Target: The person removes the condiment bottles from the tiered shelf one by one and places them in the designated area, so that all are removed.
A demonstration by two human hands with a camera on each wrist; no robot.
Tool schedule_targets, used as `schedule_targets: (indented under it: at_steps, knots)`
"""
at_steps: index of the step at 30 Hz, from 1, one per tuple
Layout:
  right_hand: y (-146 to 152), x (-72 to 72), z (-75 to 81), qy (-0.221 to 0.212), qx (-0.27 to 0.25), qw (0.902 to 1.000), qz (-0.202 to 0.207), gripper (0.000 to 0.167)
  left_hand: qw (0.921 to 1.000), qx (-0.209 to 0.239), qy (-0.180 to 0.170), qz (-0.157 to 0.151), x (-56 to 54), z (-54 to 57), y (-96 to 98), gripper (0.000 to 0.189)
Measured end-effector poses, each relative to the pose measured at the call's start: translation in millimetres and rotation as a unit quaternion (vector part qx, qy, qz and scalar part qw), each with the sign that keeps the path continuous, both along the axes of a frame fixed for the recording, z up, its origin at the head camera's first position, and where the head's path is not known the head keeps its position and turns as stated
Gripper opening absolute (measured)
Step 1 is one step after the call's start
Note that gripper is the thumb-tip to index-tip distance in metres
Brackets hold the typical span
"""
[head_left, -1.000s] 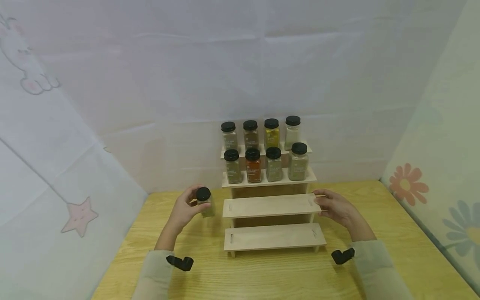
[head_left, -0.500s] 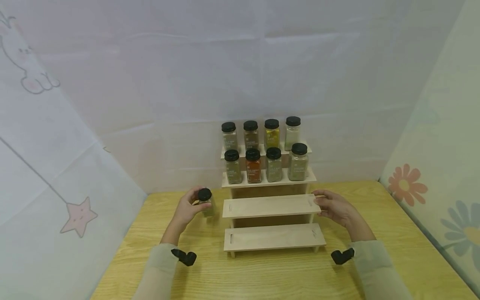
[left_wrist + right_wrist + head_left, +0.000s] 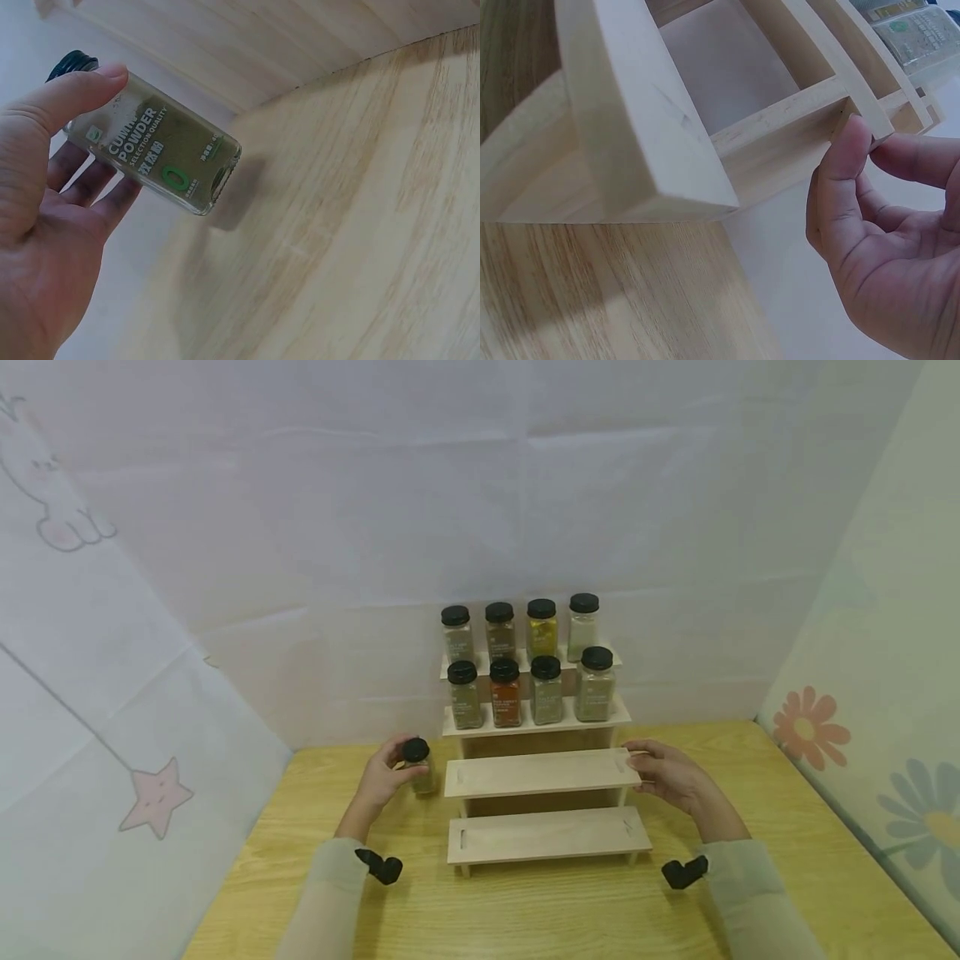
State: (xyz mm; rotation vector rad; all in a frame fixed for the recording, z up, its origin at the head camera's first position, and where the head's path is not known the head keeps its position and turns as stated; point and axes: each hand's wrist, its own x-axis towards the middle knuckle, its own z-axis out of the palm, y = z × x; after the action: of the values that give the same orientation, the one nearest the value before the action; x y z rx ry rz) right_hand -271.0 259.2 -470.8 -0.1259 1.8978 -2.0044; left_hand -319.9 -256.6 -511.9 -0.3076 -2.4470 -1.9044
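Observation:
In my left hand is a glass spice jar with a black lid, held upright just left of the rack. Its label reads cumin powder in the left wrist view, where my thumb lies across the upper part of the jar and the fingers curl behind it. The jar's base is close to the table; whether it touches cannot be told. My right hand pinches the right end of the third step down of a stepped wooden spice rack. Thumb and forefinger meet at that board's corner in the right wrist view.
Several black-lidded spice jars stand on the rack's two upper steps, among them a reddish one and a yellow one. The two lower steps are bare boards. A pale cloth wall rises behind the wooden table.
My left hand has moved slightly right with the cumin jar, bringing it nearer to the rack. The right hand keeps its hold on the rack.

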Motion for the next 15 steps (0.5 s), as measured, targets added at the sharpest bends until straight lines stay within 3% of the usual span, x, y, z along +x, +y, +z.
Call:
schedule_targets:
  at_steps: [11,15]
  knots:
    - [2.3,-0.2,-3.9,-0.004,-0.001,1.0,0.002,0.066,0.9999,-0.013,0.004,-0.004,-5.1,-14.2,-0.5,0.069]
    - [3.4,-1.4,-4.8,-0.003,-0.004,1.0,0.007,0.068,0.9998,-0.009,-0.011,-0.013,-2.1,-8.0,0.0,0.072]
